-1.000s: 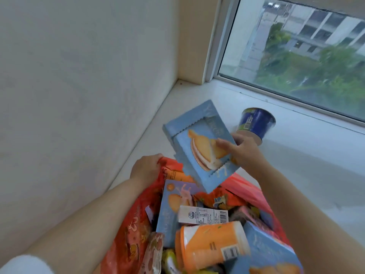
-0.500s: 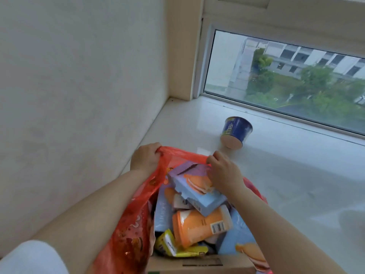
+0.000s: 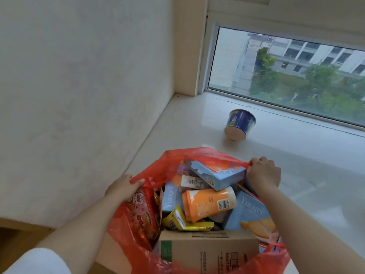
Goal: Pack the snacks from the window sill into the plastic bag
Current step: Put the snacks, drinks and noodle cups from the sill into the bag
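Note:
A red plastic bag (image 3: 169, 163) stands open at the near edge of the white window sill (image 3: 308, 175). My left hand (image 3: 123, 187) grips the bag's left rim. My right hand (image 3: 263, 174) pinches the right rim. Inside, a light blue biscuit box (image 3: 217, 176) lies on top, over an orange bottle (image 3: 207, 202), a small white carton (image 3: 192, 182), two more blue biscuit boxes, a yellow packet (image 3: 180, 220) and a brown cardboard box (image 3: 207, 252). A dark blue snack cup (image 3: 240, 123) lies on its side on the sill, beyond the bag.
A plain wall (image 3: 79, 95) runs along the left of the sill and meets the window frame (image 3: 205, 62) in the far corner. The window pane (image 3: 296, 76) closes off the back. Bare sill stretches to the right of the bag.
My right hand put the blue biscuit box down into the bag, let go of it and took hold of the bag's right rim. My left hand slid along the left rim. The view tilted up.

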Motion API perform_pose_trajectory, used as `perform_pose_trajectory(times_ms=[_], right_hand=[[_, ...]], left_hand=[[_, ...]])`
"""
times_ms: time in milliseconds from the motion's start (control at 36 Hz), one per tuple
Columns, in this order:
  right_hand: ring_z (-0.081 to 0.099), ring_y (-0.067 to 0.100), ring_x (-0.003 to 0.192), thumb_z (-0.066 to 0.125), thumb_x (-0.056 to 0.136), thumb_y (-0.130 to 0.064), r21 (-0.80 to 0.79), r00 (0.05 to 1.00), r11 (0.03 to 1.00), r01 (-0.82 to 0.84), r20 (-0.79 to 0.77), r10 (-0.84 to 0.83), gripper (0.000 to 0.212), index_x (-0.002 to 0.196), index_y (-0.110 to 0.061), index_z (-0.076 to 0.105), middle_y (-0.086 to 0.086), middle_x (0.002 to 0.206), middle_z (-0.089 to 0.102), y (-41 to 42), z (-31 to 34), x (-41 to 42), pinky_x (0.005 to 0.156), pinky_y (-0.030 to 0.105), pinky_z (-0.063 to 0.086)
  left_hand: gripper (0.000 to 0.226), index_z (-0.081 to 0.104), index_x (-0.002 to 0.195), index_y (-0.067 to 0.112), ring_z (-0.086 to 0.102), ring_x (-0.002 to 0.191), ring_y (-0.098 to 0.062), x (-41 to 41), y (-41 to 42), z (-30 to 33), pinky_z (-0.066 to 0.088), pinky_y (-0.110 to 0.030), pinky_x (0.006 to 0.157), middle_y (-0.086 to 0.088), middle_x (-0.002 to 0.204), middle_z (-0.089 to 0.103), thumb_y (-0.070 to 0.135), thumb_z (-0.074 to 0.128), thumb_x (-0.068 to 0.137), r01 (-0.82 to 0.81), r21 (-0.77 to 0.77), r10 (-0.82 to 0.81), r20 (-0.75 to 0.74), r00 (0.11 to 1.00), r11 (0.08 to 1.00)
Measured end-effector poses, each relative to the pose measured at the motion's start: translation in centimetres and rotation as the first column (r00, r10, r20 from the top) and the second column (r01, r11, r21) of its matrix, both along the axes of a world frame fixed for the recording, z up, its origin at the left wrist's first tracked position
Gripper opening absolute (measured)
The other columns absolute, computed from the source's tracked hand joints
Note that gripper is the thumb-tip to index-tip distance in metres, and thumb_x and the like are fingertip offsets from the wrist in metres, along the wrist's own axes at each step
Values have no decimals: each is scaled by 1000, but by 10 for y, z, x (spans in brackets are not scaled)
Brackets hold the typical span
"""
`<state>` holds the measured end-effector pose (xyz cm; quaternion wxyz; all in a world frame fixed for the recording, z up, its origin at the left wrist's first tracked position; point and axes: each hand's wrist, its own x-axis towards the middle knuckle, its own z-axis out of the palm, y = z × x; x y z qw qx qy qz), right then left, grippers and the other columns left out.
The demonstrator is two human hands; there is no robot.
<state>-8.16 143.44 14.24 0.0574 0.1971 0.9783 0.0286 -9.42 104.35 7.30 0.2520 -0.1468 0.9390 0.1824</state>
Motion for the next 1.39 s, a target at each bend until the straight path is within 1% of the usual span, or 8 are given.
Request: perform_pose_trajectory(times_ms=[222, 333, 722, 889, 1000, 1139, 1250, 1389], right_hand=[[47, 33, 70, 40, 91, -10, -245, 986, 969, 11, -158, -51, 9, 97, -11, 47, 24, 92, 62, 9, 11, 12, 61, 34, 35], [53, 41, 80, 42, 93, -11, -376, 963, 927, -9, -254, -93, 11, 101, -8, 49, 30, 96, 61, 13, 24, 7, 65, 37, 35], [54, 39, 101, 45, 96, -19, -631, 858, 774, 57, -365, -361, 21, 103, -3, 56, 28, 106, 60, 51, 68, -10, 76, 35, 37], [55, 36, 102, 50, 91, -17, -523, 965, 853, -1, -223, -136, 20, 106, -8, 59, 20, 110, 62, 46, 40, 16, 79, 36, 40], [51, 39, 100, 61, 80, -17, -219, 882, 917, -334, -417, 222, 31, 110, -6, 60, 18, 109, 57, 20, 33, 46, 81, 45, 43], [54, 23, 81, 51, 80, -43, -10, 568, 643, -766, -479, 669, 28, 77, -20, 65, -2, 81, 60, -19, 25, 116, 64, 34, 47], [54, 18, 92, 23, 66, -87, -334, 538, 497, -801, -36, 842, 83, 94, -23, 68, -5, 91, 62, -40, 22, 169, 77, 35, 43], [61, 23, 87, 45, 82, -54, -187, 328, 344, -920, 114, 938, 44, 91, -18, 67, 1, 89, 68, -39, 4, 205, 74, 31, 39]], left_hand=[[21, 62, 98, 23, 58, 91, -26, 2, 9, 16, 47, -32, 73, -5, 107, 65, 22, 41, 96, 90, -110, -112, -216, 970, 990], [20, 57, 97, 18, 60, 88, -33, 1, 35, 40, 38, -31, 65, -11, 103, 66, 19, 37, 96, 40, -156, -103, -423, 900, 987], [26, 55, 95, 3, 51, 86, -27, -22, 98, 110, 31, -30, 69, -21, 100, 60, 15, 33, 99, -240, 495, 511, -539, 670, 835], [28, 60, 104, 5, 53, 86, -25, 2, 98, 101, 30, -25, 68, -12, 98, 60, 18, 35, 101, -226, 448, 448, -488, 749, 865], [42, 54, 112, 9, 56, 95, -27, 28, 98, 96, 40, -32, 77, -13, 112, 62, 47, 46, 95, -140, 394, 331, -472, 817, 908], [83, 38, 137, 23, 53, 118, -27, 89, 99, 74, 48, -39, 92, -7, 132, 50, 64, 66, 70, -82, 229, 183, -464, 867, 970], [75, 34, 136, 23, 57, 109, -30, 141, 92, 53, 50, -37, 80, -9, 125, 51, 57, 61, 75, -66, -54, 47, -294, 955, 996], [31, 50, 119, 17, 62, 89, -26, 181, 88, 56, 50, -33, 69, -6, 103, 62, 35, 38, 97, 14, -358, -93, -205, 974, 934]])
